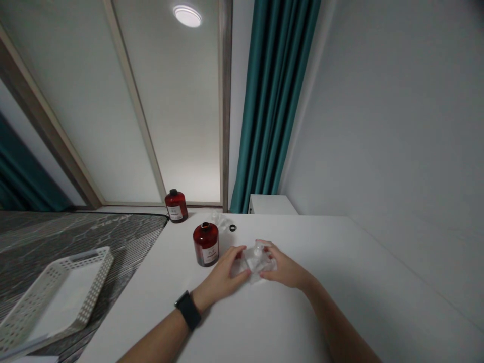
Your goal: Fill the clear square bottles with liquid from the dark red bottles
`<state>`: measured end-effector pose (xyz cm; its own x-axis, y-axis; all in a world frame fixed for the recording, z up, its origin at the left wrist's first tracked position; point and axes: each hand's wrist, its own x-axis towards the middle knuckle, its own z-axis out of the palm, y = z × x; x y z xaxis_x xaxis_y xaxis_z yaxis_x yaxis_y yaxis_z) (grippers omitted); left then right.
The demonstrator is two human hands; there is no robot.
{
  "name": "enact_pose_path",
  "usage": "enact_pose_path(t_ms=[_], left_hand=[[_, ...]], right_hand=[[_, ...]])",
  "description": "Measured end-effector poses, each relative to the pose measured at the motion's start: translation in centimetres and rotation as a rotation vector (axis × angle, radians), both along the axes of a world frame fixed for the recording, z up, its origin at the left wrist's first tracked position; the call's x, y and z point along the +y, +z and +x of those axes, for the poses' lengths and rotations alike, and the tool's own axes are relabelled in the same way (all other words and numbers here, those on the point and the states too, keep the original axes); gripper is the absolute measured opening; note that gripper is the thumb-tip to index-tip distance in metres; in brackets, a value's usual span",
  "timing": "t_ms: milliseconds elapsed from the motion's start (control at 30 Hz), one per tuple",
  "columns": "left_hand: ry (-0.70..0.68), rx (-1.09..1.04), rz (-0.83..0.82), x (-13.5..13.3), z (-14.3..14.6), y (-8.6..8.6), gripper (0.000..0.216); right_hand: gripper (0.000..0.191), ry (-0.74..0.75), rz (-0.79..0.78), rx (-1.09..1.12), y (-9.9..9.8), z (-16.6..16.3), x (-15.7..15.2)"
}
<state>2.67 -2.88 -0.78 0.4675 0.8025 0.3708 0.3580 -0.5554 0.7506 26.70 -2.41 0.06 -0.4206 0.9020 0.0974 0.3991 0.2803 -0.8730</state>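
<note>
Over the white table, a crumpled clear plastic wrapper lies between my two hands. My left hand, with a black watch on its wrist, grips the wrapper's left side between thumb and fingers. On the opposite side, my right hand has its fingers curled around the wrapper's edge. Something small and clear or whitish shows at the top of the plastic, but I cannot make out its kind. An uncapped dark red bottle with a white label stands upright just beyond my left hand.
A second red bottle with a black cap stands at the far left corner. Near the back lie a black ring and more crumpled clear plastic. Left of the table is a white perforated basket. A wall rises on the right.
</note>
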Motion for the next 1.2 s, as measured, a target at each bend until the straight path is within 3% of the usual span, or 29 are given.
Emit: enact_pose_path(t_ms=[100,233,600,700,767,833,933,1033,1200], left_hand=[[0.026,-0.001,0.009,-0.2,0.1,-0.1,0.058],[0.057,0.040,0.089,-1.2,0.3,0.6,0.047],[-0.013,0.205,0.489,-4.2,-0.6,6.1,0.018],[0.049,0.206,0.663,-3.8,-2.6,6.9,0.022],[0.137,0.081,0.786,-2.9,-4.3,6.9,0.032],[0.343,0.001,0.857,-1.7,-6.1,6.4,0.039],[0.578,-0.045,0.726,0.2,-8.1,4.7,0.053],[0.548,-0.009,0.453,1.7,-8.8,2.8,0.064],[0.438,-0.081,0.176,2.3,-8.6,1.0,0.069]], right_hand=[[0.068,-0.149,0.115,-0.053,-0.5,-0.3,0.5],[0.063,-0.304,0.232,-0.058,-1.6,-0.2,1.7],[0.070,-0.408,0.263,-0.012,-3.4,-0.3,2.5],[0.070,-0.420,0.246,0.003,-3.6,-0.4,2.5],[0.070,-0.422,0.243,0.009,-3.7,-0.6,2.6],[0.069,-0.421,0.248,0.014,-3.8,-0.7,2.7],[0.066,-0.427,0.258,0.018,-3.9,-0.8,2.8],[0.062,-0.433,0.292,0.012,-3.9,-0.6,2.9],[0.058,-0.481,0.352,0.013,-3.9,-0.1,3.3]])
